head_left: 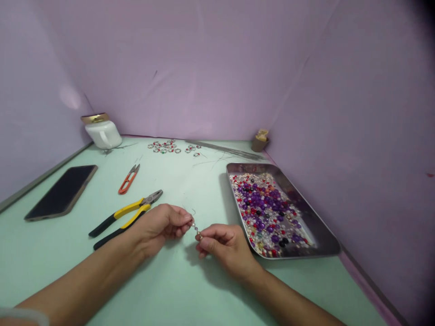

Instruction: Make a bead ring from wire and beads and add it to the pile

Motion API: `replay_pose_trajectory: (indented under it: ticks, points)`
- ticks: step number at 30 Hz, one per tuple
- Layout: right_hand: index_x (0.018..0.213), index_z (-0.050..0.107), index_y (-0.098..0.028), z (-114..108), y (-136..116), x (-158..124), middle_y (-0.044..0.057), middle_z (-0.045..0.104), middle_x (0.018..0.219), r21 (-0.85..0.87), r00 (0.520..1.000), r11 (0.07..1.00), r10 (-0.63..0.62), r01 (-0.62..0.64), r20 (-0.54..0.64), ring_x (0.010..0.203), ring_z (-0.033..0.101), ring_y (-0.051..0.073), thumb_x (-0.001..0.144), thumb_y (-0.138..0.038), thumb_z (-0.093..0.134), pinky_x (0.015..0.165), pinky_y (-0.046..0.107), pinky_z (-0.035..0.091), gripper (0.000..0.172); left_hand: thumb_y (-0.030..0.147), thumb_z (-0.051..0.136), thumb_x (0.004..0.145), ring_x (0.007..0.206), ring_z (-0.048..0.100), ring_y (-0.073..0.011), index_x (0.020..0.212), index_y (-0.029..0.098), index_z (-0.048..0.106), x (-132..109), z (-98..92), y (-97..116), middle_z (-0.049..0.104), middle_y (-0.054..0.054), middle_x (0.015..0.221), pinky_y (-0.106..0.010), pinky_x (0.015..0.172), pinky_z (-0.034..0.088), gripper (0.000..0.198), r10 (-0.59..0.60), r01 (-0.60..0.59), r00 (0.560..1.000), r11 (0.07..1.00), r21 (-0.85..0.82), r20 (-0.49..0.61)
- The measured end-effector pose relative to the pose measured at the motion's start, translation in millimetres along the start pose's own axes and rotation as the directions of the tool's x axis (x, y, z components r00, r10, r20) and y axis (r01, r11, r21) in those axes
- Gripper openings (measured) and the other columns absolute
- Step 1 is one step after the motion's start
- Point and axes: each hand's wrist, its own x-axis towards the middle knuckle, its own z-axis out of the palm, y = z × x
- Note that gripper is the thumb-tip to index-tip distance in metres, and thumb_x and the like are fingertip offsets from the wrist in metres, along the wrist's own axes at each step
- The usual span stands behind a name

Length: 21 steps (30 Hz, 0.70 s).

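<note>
Between my two hands stretches a short beaded wire (196, 228), its small beads pale and shiny. My left hand (171, 222) pinches one end, and a thin curved wire tip sticks up above those fingers. The other end is pinched between thumb and fingertips of my right hand (226, 246). Both hands hover low over the pale green tabletop. Close to my left forearm lie pliers (127, 213) with yellow and black handles, partly hidden by the arm. To the right of my right hand stands a metal tray (307, 206) holding many purple, red, white, black and gold beads.
Orange thread snips (128, 179) and a dark phone (64, 192) lie on the left. A white mug (103, 134) with a gold lid stands behind. Several beaded rings (165, 146), a bundle of wires (226, 149) and a small brown pot (260, 142) sit along the back.
</note>
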Motion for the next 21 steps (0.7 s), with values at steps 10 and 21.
replay_pose_trajectory:
  ticks: [10,21]
  points:
    - [0.077,0.066,-0.011,-8.1,9.0,4.6,0.006,0.065,0.062,0.182,0.992,0.981,0.049,-0.069,0.116,0.052,0.06,0.012,0.063,-0.04,0.067,0.054,0.027,0.05,0.032,0.016,0.064,0.056,0.043,0.039,-0.007,0.05,0.011,0.058,6.3,-9.6,7.0,0.05,0.002,0.046,-0.019,0.046,0.028,0.01,0.076,-0.075,0.997,0.997,0.036,-0.019]
    - [0.07,0.066,-0.011,-5.9,10.6,7.3,0.002,0.064,0.055,0.156,0.996,0.985,0.062,-0.071,0.061,0.045,0.057,0.009,0.062,-0.034,0.069,0.05,0.022,0.048,0.025,0.02,0.064,0.065,0.044,0.047,-0.0062,0.069,0.01,0.065,5.1,-6.1,0.7,0.061,-0.002,0.059,-0.017,0.044,0.039,0.011,0.028,-0.021,0.997,0.996,-0.09,0.075]
